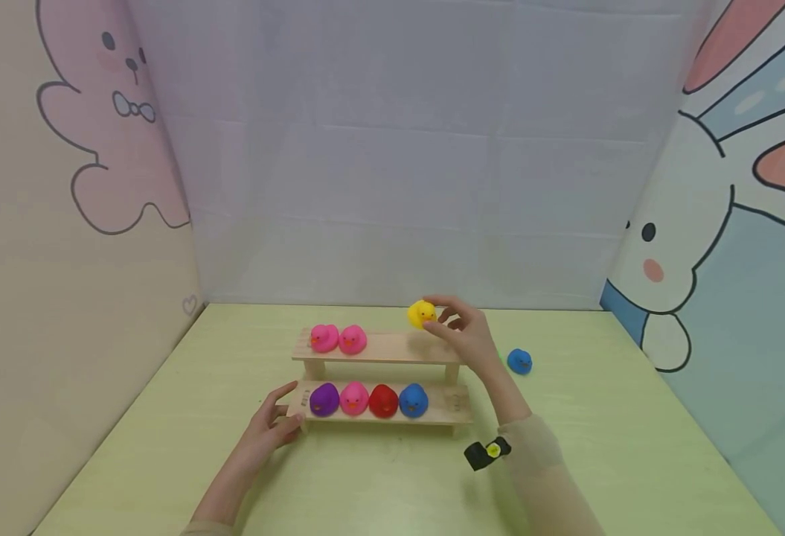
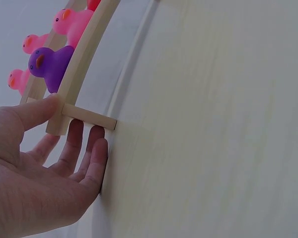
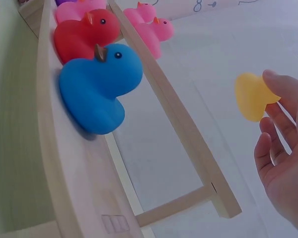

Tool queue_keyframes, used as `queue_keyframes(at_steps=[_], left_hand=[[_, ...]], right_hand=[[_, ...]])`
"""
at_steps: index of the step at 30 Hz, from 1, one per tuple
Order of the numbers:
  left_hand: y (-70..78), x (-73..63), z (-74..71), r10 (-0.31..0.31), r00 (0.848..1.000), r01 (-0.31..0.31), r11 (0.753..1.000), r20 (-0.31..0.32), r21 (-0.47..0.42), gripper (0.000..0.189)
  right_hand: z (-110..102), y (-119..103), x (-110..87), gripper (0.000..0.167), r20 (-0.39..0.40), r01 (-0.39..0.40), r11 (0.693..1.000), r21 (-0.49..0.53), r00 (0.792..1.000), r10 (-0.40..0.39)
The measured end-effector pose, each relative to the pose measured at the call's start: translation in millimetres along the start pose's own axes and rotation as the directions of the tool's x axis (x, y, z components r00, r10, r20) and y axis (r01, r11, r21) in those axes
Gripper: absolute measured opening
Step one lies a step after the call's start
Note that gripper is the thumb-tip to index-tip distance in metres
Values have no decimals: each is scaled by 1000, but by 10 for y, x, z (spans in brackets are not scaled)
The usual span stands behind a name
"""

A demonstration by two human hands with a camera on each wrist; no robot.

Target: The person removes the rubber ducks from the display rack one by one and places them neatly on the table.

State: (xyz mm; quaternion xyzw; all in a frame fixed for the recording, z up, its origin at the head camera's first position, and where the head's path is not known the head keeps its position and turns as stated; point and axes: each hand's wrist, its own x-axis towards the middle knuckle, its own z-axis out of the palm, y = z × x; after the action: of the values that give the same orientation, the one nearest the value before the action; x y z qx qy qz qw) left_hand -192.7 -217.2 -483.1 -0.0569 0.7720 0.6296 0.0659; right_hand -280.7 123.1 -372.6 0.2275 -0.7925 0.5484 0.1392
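Note:
My right hand (image 1: 467, 339) pinches a yellow rubber duck (image 1: 419, 314) between thumb and fingers, in the air over the right part of a two-tier wooden rack (image 1: 392, 348). In the right wrist view the yellow duck (image 3: 251, 96) is apart from the rack. My left hand (image 1: 266, 429) grips the left end of the lower shelf; the left wrist view shows the thumb on the board and curled fingers at its end piece. Two pink ducks (image 1: 353, 339) sit on the upper shelf. Along the lower shelf stand purple (image 1: 324, 400), pink (image 1: 354, 399), red (image 1: 383, 401) and blue ducks (image 1: 414, 401).
Another blue duck (image 1: 519, 361) sits on the pale table (image 1: 606, 417), right of the rack. A bit of green (image 1: 500, 359) shows beside my right wrist, mostly hidden. A pale cloth backdrop (image 1: 405, 164) hangs behind the table, with cartoon-printed panels (image 1: 767, 313) at the sides.

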Motion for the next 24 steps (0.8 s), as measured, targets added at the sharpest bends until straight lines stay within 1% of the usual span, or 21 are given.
queue_keyframes(at_steps=[2,3,9,11,16,24], left_hand=[[-4,2,-2,0,1000,0,1000,0,0,61],[-6,4,-2,0,1000,0,1000,0,1,61],[-27,12,-7,5,1000,-5,1000,2,8,61],[-31,13,-8,11,1000,-11,1000,7,11,61],[-28,12,-8,15,1000,-15,1000,12,9,62],[-28,18,-5,4,1000,-4,1000,4,18,61]], right_hand=[[-49,-81,-35,36,-24,9,1000,3,1000,-9],[-67,-79,-44,36,-38,10,1000,2,999,-10],[-153,7,-86,37,-139,10,1000,-2,990,-10],[-186,32,-98,37,-160,18,1000,8,987,-16],[-293,69,-131,38,-175,39,999,-29,984,-43],[-522,142,-205,38,-159,16,989,-147,986,-40]])
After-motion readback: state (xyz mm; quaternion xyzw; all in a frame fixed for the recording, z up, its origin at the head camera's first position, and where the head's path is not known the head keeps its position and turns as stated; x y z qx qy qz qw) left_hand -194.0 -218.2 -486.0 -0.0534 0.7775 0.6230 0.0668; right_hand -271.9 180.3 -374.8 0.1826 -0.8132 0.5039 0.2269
